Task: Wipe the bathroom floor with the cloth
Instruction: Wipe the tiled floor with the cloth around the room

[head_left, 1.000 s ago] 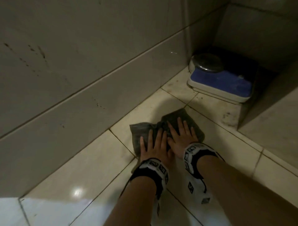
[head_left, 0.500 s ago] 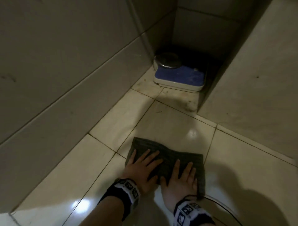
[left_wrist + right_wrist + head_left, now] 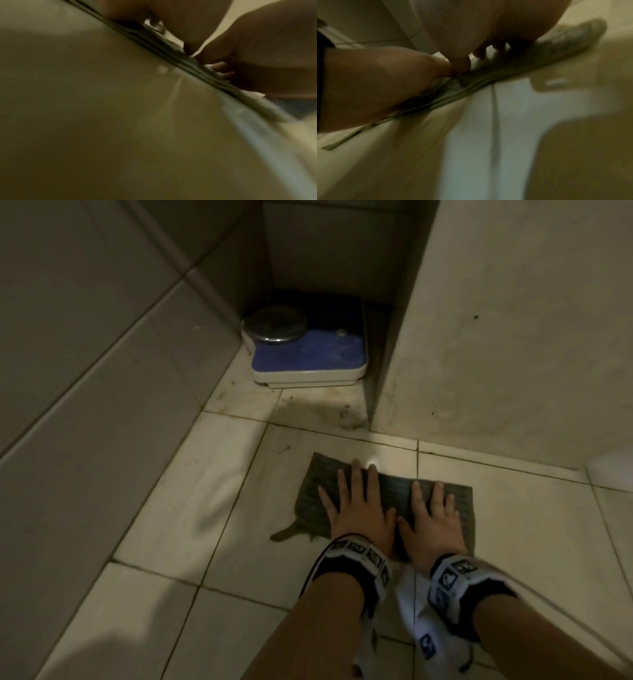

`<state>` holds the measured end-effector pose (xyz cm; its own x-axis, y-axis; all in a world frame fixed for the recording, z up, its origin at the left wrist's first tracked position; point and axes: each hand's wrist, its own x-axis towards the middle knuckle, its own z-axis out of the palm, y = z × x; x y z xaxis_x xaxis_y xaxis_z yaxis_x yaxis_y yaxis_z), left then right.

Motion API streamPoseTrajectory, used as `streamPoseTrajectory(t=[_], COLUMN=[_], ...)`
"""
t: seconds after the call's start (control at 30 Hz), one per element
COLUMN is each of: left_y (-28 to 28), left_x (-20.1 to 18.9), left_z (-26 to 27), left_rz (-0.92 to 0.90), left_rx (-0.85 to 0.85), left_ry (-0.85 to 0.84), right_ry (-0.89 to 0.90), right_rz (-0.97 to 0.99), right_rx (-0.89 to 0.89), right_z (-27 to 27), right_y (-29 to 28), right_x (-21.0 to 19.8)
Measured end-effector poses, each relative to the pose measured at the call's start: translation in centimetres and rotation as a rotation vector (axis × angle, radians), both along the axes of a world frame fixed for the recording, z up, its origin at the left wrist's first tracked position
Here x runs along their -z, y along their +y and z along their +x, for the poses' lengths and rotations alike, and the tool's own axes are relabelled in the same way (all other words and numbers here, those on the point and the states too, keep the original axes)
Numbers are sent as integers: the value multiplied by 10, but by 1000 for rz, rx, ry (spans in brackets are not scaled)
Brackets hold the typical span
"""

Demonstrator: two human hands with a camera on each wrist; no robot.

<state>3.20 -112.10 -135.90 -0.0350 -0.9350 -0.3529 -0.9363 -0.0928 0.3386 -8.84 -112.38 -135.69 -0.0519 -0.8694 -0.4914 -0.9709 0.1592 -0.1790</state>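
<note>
Nearest to you, both forearms reach forward over the pale floor tiles (image 3: 164,508), each wrist wearing a black band with white marker squares. Your left hand (image 3: 359,513) and your right hand (image 3: 433,517) lie side by side on the cloth (image 3: 394,491), palms down, fingers straight and spread, nothing gripped or pinched. The thumbs sit close together near the cloth's middle; the right wrist view shows them touching at the tips. The cloth is dark grey-green and ribbed, spread flat on the floor beneath both palms. It extends past your left hand on the left side and past your right hand on the right side. Your left fingertips reach its far edge; your right fingertips stop short of it. A loose corner trails out at the near left. From the left wrist view the cloth (image 3: 171,54) appears as a thin folded edge against the tile, heavily blurred.

Farther on, grime marks the tiles before a wall corner. Beyond that, a blue-topped bathroom scale (image 3: 308,354) with a round dial sits in a recess between tiled walls, well apart from the cloth.
</note>
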Motion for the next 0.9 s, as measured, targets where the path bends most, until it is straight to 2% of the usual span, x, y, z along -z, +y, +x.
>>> streamPoseTrajectory(t=[0.07, 0.13, 0.2, 0.3, 0.4, 0.5, 0.57, 0.73, 0.9], left_y=[-4, 1, 10, 10, -24, -64, -69, -63, -69], left_x=[-10, -13, 1, 17, 18, 19, 20, 23, 16], left_z=[-18, -26, -27, -21, -31, -55, -61, -31, 30], left_rz=[-75, -62, -42, -144, 5, -12, -28, -102, -89], left_rx=[-8, -11, 11, 60, 194, 180, 150, 193, 123], left_ry=[32, 49, 26, -1, 13, 22, 15, -25, -63], right_ry=[2, 29, 40, 18, 39, 78, 60, 35, 26], right_rz=[-61, -83, -20, -18, -44, -54, -35, -45, -51], right_rx=[-32, -74, -87, -20, 93, 118, 102, 54, -28], right_z=[-19, -28, -28, -25, -35, -57, -65, -47, 12], right_y=[-12, -10, 5, 9, -23, -62, -75, -68, -66], right_x=[-7, -14, -11, 2, 7, 7, 4, -5, -11])
